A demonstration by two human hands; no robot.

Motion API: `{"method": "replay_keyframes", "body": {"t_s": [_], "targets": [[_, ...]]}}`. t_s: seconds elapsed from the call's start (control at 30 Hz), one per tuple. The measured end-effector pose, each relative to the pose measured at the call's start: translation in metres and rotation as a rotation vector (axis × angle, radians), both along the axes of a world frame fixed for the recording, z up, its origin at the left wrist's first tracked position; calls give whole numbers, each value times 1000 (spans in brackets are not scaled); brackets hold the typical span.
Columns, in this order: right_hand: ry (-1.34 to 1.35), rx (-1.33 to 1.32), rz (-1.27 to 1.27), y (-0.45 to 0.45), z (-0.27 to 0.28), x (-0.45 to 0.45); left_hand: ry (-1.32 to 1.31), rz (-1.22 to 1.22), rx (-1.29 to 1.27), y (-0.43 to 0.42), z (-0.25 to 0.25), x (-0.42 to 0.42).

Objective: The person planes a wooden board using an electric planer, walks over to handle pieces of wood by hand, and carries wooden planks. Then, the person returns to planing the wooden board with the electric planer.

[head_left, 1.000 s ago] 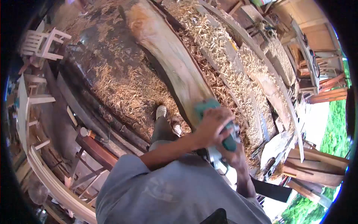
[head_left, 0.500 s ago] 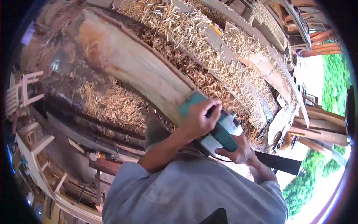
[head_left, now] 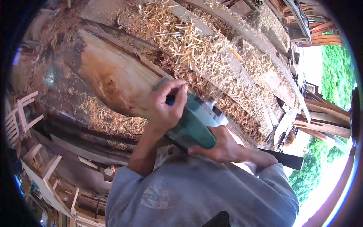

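Note:
A green electric planer (head_left: 196,126) rests on a wide pale wooden board (head_left: 121,77) that has a brown knot near its far end. My left hand (head_left: 165,108) is closed over the front of the planer, its fingers curled around the front knob, which is mostly hidden. Around the rear handle my right hand (head_left: 223,145) is wrapped, thumb along the near side. The planer covers part of the board close to my body.
Curly wood shavings (head_left: 193,43) lie thick on planks beyond the board, and another heap of shavings (head_left: 109,119) sits on its near left side. Wooden chair-like frames (head_left: 22,117) stand at the left. Stacked timber (head_left: 327,117) is at the right, by greenery outside.
Both hands and the planer have moved forward and left along the board, toward its knotted end. The camera view has shifted slightly too.

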State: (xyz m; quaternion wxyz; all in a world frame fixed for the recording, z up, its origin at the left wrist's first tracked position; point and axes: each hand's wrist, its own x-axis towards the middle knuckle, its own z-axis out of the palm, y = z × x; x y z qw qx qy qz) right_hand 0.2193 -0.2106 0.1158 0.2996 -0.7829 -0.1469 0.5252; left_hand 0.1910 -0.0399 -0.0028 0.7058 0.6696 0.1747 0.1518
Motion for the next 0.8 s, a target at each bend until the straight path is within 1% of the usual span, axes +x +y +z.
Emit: {"method": "replay_keyframes", "body": {"t_s": [0.03, 0.1, 0.13, 0.2, 0.27, 0.33, 0.4, 0.47, 0.5, 0.57, 0.6, 0.67, 0.7, 0.73, 0.77, 0.8], "targets": [[-4, 1, -3, 11, -3, 2, -5, 18, -17, 12, 1, 4], [-40, 133, -48, 33, -9, 7, 27, 42, -50, 38, 10, 11], [-48, 134, -51, 46, -11, 10, 19, 39, -49, 51, 12, 15], [-147, 230, -43, 74, -15, 16, 20, 98, -73, 78, 12, 24], [-185, 241, 38, 103, -28, 27, 6, 109, -112, 113, 8, 34], [-140, 160, 134, 143, -21, 46, 41, 164, 53, 150, 12, 45], [-617, 445, 470, 179, -56, 54, 51, 193, 56, 192, 4, 53], [-473, 388, 277, 203, -44, 64, 16, 258, 144, 215, 4, 61], [-478, 396, 266, 210, -49, 63, 12, 250, 154, 218, 8, 61], [-709, 499, 373, 210, -58, 62, 21, 260, 192, 214, 18, 64], [-713, 504, 354, 197, -59, 59, 20, 244, 204, 206, 16, 64], [-587, 451, 237, 170, -60, 45, -14, 241, 160, 185, -1, 55], [-625, 427, 298, 147, -62, 36, -3, 211, 93, 163, -4, 46], [-649, 402, 363, 114, -61, 23, 41, 204, 137, 129, 5, 36], [-681, 366, 494, 75, -52, 12, 89, 199, 180, 88, 15, 24], [-721, 336, 630, 34, -41, 2, 108, 176, 146, 49, 16, 12]]}}
